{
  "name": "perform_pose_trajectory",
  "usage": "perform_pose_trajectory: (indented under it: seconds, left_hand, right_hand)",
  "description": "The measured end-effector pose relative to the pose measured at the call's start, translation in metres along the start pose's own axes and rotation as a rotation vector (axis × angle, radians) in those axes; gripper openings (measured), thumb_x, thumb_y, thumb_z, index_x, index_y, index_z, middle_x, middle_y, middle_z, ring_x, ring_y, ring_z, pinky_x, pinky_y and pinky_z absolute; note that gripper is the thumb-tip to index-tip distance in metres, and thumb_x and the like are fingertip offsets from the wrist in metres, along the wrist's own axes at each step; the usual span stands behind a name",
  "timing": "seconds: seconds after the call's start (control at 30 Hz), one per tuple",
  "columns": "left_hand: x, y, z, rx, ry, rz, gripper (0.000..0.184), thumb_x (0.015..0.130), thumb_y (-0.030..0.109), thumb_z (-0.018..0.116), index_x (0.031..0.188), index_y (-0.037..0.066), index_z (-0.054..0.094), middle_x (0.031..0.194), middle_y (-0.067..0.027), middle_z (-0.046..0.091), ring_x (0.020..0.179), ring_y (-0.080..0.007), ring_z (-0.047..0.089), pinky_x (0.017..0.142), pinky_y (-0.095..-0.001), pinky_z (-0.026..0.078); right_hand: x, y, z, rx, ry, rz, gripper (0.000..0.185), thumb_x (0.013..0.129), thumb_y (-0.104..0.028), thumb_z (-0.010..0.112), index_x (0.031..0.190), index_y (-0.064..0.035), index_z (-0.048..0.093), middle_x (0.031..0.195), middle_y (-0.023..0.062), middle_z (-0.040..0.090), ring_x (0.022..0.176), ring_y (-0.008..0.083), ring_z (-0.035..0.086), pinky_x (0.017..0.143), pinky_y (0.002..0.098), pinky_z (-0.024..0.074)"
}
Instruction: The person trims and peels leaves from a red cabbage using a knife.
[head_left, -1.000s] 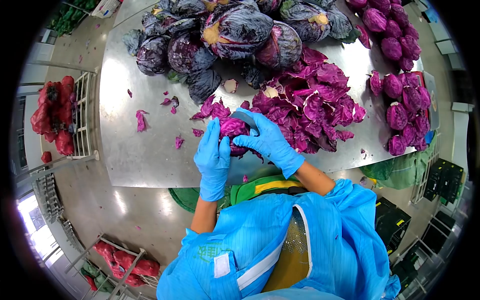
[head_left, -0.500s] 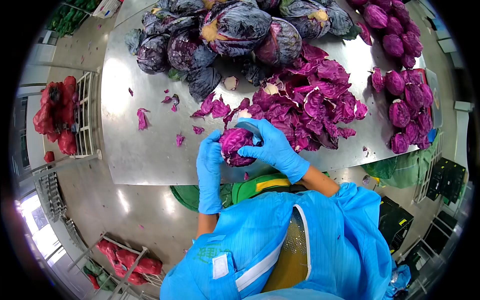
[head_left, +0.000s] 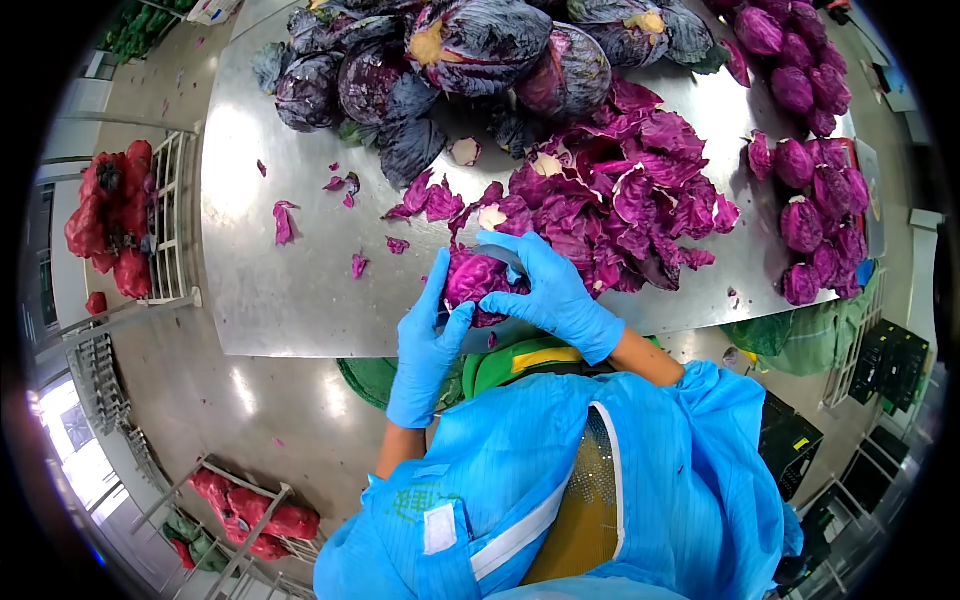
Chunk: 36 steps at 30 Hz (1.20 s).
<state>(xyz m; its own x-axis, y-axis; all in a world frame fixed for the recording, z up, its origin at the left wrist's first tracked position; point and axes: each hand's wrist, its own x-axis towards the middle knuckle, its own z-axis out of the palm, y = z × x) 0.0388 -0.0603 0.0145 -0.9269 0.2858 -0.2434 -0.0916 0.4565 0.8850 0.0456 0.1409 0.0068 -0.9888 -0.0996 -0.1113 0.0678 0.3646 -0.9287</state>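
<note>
A small purple cabbage head is held between my two blue-gloved hands near the table's front edge. My left hand grips its left side, thumb in front and fingers behind. On the right side, my right hand has its thumb against the cabbage; a dark, flat blade-like thing, partly hidden, sits between its fingers and the cabbage top. Just behind lies a pile of loose purple leaves. Untrimmed dark cabbages are heaped at the back of the metal table.
Several peeled purple cabbages sit along the table's right side. Leaf scraps dot the left part. Red net sacks rest on a rack at the left. Black crates stand at the right, beyond green netting.
My left hand has shifted its hold on the cabbage, its thumb now in front. A pale cut piece now lies on the leaves behind the cabbage, unlike a second ago.
</note>
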Motion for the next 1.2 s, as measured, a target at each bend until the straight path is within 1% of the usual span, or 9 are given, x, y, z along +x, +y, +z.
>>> perform_pose_trajectory:
  seconds: [0.23,0.37,0.5,0.6,0.67,0.73,0.8,0.87,1.2]
  left_hand:
    - [0.002,0.014,0.037,-0.2,0.259,0.19,0.07,0.081,-0.004,0.06,0.146,0.004,0.036,0.135,-0.0199,0.05,0.11,-0.0236,0.061,0.086,-0.0326,0.053]
    - [0.006,-0.005,0.046,0.104,0.316,0.336,0.088,0.07,-0.012,0.06,0.15,0.008,0.029,0.125,-0.0175,0.053,0.096,-0.0261,0.065,0.083,-0.0313,0.054]
    - [0.006,0.04,0.007,0.074,-0.087,0.017,0.092,0.073,0.007,0.072,0.152,0.014,0.025,0.117,-0.0145,0.053,0.101,-0.0256,0.062,0.084,-0.0355,0.054]
    - [0.045,0.043,0.002,0.242,-0.031,0.478,0.104,0.065,0.029,0.084,0.151,0.014,0.027,0.139,-0.0188,0.045,0.129,-0.0321,0.046,0.107,-0.0424,0.039]
    - [0.058,0.033,0.005,0.061,-0.492,0.326,0.108,0.058,0.031,0.086,0.15,0.012,0.031,0.147,-0.0185,0.039,0.135,-0.032,0.04,0.112,-0.0422,0.033]
    - [0.056,0.025,0.012,0.115,-0.445,0.369,0.104,0.057,0.029,0.086,0.146,0.01,0.037,0.145,-0.0156,0.042,0.133,-0.0322,0.043,0.111,-0.0423,0.035]
    - [0.052,0.028,0.017,0.077,-0.381,0.375,0.1,0.058,0.028,0.086,0.145,0.009,0.039,0.144,-0.0153,0.043,0.131,-0.0321,0.044,0.11,-0.0422,0.036]
    - [0.047,0.026,0.023,0.081,-0.266,0.367,0.098,0.058,0.026,0.086,0.143,0.007,0.041,0.141,-0.0154,0.045,0.129,-0.0318,0.046,0.108,-0.0416,0.038]
    - [0.035,0.022,0.04,0.097,-0.104,0.364,0.099,0.059,0.025,0.086,0.144,0.007,0.038,0.138,-0.0174,0.046,0.126,-0.0321,0.048,0.105,-0.0411,0.041]
  right_hand:
    - [0.009,-0.006,-0.012,-0.035,-0.012,-0.124,0.073,0.078,-0.034,0.077,0.139,-0.0093,0.047,0.101,0.0091,0.049,0.088,0.0187,0.052,0.083,0.0338,0.0462]
    - [0.021,0.004,-0.018,0.216,0.011,-0.052,0.066,0.081,-0.035,0.073,0.136,-0.0077,0.049,0.108,0.0079,0.053,0.097,0.0178,0.055,0.088,0.0327,0.0453]
    - [0.032,0.015,-0.041,0.187,-0.072,0.017,0.052,0.081,-0.028,0.073,0.126,-0.0081,0.056,0.104,0.0057,0.055,0.092,0.0158,0.054,0.084,0.0303,0.0467]
    - [0.033,0.007,-0.039,0.157,-0.149,-0.028,0.051,0.079,-0.023,0.075,0.123,-0.0056,0.056,0.107,0.005,0.051,0.088,0.0136,0.051,0.082,0.0286,0.0475]
    - [0.028,0.019,-0.028,0.408,0.066,0.041,0.049,0.082,-0.022,0.074,0.123,-0.0042,0.055,0.104,0.0043,0.053,0.087,0.0116,0.05,0.081,0.027,0.047]
    - [0.016,0.014,-0.037,0.319,0.295,0.193,0.038,0.085,-0.024,0.073,0.116,-0.0045,0.061,0.087,0.0001,0.057,0.077,0.0101,0.051,0.074,0.0253,0.0464]
    - [-0.005,0.015,-0.049,0.26,0.294,0.225,0.035,0.085,-0.024,0.073,0.112,-0.0047,0.063,0.085,-0.0006,0.058,0.074,0.0101,0.051,0.07,0.0253,0.0465]
    - [-0.026,0.011,-0.052,0.242,0.119,0.34,0.035,0.086,-0.017,0.072,0.115,-0.0007,0.062,0.106,0.0048,0.067,0.088,0.0074,0.058,0.081,0.0247,0.0495]
    - [-0.036,0.018,-0.044,0.554,0.078,0.396,0.038,0.077,-0.023,0.082,0.103,-0.0016,0.063,0.087,0.0001,0.06,0.082,0.008,0.056,0.074,0.0255,0.0493]
